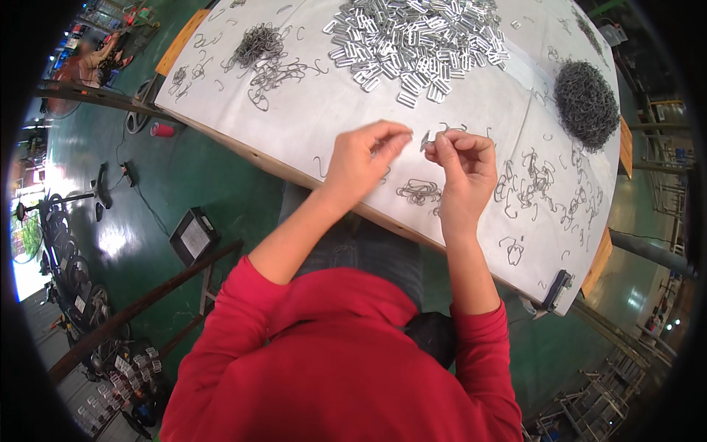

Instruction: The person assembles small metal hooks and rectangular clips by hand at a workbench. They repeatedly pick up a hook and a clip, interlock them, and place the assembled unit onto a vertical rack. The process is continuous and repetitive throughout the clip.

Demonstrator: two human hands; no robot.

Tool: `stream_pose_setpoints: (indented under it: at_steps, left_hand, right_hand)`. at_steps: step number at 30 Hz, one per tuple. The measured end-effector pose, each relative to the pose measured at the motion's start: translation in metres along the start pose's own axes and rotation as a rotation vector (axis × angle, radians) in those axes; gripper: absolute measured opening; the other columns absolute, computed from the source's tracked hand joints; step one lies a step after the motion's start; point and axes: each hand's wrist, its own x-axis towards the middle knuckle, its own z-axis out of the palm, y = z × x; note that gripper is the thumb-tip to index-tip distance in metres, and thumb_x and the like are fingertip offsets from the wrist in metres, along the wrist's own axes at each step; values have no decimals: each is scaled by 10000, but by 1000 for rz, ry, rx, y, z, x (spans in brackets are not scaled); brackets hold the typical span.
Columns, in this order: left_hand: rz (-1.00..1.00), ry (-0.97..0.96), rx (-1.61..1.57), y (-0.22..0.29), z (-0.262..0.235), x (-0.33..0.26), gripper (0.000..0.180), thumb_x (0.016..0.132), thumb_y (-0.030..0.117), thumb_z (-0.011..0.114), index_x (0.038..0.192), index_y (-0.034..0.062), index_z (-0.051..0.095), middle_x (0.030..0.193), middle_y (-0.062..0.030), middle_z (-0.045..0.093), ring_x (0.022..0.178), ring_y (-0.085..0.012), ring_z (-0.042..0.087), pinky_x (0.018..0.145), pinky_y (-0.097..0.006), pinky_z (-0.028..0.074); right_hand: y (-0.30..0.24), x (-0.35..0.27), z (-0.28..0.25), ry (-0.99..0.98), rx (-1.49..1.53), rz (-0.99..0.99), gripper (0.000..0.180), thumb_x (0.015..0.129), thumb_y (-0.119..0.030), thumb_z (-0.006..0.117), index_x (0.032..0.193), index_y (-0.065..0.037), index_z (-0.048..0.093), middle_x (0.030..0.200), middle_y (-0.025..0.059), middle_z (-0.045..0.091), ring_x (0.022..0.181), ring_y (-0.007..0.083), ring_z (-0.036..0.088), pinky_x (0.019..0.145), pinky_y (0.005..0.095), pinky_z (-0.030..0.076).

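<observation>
Small metal clip (426,140) pinched at fingertips of right hand (462,158), held just above white table (309,125), near front edge. Left hand (362,158) raised beside it, thumb and forefinger closed together; whether wire hook is gripped cannot be told. Loose wire hooks (534,180) scattered under hands. Heap of flat metal buckles (416,40) seen at far side; dark wire tangle (587,103) at right.

Too small to tell: tiny metal piece (426,140) pinched at right hand (462,158) fingertips, centre frame. Cut off at top edge: buckle pile (416,40).
</observation>
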Motion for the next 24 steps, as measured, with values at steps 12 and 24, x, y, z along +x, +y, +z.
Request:
stream_pose_setpoints:
  at_steps: [12, 24]
  left_hand:
    - [194, -197, 704, -40, 9, 91, 197, 778, 121, 654, 962, 51, 647, 869, -76, 646, 770, -236, 614, 733, -329, 511]
    - [-280, -187, -432, 20, 4, 44, 147, 843, 93, 644, 939, -14, 613, 865, -91, 663, 799, -147, 654, 738, -265, 530]
  right_hand:
    - [9, -3, -22, -49, -51, -48, 162, 845, 56, 596, 859, -13, 451, 883, 106, 603, 762, 132, 608, 673, 242, 520]
    - [12, 1, -10, -34, -167, -101, 146, 833, 45, 615, 835, 5, 475, 834, 101, 631, 736, 127, 630, 638, 229, 535]
